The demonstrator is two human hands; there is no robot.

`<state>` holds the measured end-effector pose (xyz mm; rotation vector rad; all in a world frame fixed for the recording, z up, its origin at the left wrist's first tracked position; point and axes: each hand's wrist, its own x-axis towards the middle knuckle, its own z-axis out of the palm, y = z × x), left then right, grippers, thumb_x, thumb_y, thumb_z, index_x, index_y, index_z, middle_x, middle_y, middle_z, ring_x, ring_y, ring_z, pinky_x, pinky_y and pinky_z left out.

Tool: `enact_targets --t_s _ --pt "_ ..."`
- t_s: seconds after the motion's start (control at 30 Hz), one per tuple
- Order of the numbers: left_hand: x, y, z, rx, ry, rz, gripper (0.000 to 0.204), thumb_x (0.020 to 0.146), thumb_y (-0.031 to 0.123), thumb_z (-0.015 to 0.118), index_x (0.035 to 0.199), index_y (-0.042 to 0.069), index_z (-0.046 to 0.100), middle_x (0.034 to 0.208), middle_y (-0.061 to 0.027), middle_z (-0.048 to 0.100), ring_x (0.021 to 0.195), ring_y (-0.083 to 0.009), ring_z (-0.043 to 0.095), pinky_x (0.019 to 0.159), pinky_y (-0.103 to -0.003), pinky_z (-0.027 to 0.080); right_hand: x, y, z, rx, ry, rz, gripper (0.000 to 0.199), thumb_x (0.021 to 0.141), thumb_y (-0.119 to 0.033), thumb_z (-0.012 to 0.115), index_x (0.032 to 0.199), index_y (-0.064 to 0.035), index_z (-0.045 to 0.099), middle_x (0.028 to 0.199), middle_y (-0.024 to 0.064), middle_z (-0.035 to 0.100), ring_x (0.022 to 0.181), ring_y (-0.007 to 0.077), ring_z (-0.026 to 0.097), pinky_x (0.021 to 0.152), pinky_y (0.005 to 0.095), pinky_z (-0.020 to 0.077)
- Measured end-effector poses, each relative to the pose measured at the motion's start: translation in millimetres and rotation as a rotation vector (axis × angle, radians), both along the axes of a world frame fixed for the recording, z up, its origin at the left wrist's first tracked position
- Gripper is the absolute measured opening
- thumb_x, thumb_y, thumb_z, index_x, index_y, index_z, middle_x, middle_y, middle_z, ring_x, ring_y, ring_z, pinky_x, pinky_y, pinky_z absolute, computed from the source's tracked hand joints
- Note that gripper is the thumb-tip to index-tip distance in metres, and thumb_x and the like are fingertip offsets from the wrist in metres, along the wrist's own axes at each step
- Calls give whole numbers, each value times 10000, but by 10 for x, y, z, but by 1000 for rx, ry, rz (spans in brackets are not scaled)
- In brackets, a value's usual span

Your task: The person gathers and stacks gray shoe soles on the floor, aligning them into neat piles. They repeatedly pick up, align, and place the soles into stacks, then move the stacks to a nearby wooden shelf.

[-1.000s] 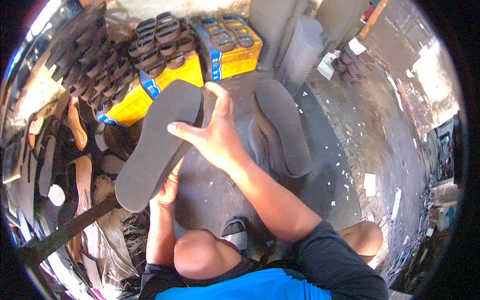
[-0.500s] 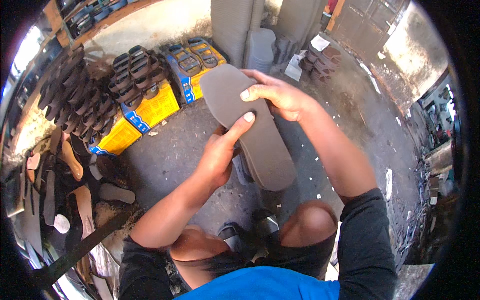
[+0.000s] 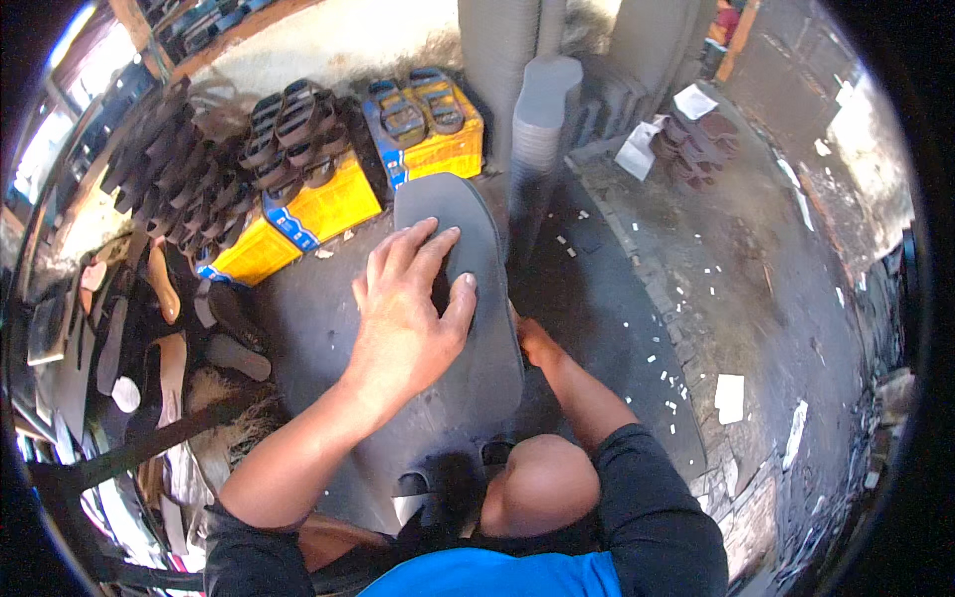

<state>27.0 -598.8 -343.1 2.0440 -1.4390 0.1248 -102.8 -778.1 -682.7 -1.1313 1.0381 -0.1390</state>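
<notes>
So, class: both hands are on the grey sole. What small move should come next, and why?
Probably slide the left hand along the grey sole to press it flat. Its palm lies spread on top, while the right hand grips the sole's edge from beneath, mostly hidden, so the sole is steadied for pressing.
</notes>
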Motion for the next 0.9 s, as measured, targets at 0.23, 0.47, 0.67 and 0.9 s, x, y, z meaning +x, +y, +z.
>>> enact_targets --t_s 0.23,0.47,0.67,0.9 --pt "260 342 67 89 -17 151 530 820 -14 534 1347 -32 486 1415 -303 489 1350 -457 461 1167 -515 347 154 214 77 267 -38 -7 981 851 -814 590 1500 -87 476 1349 114 543 1100 256 553 936 366 448" --pt "1383 1578 -963 -120 522 257 508 937 148 480 1406 -39 431 1420 -187 500 1355 -275 452 1186 -396 290 377 235 56 -266 107 -85 706 928 -596 691 1284 -10 521 1215 142 589 1158 238 527 1032 392 416" --pt "1450 2300 -3076 123 925 767 810 932 408 753 1493 30 307 1472 -170 425 1356 -253 398 1164 -404 300 340 -85 58 -552 114 288 848 829 -578 801 1349 12 485 1202 222 672 1092 351 658 974 443 504" --pt "1425 2579 -3570 1 1182 796 1055 811 485 857 1546 -32 304 1487 -238 480 1356 -306 491 1131 -404 398 364 -163 50 -386 129 455 753 830 -568 801 1205 63 631 1187 217 685 1072 308 671 925 429 526"
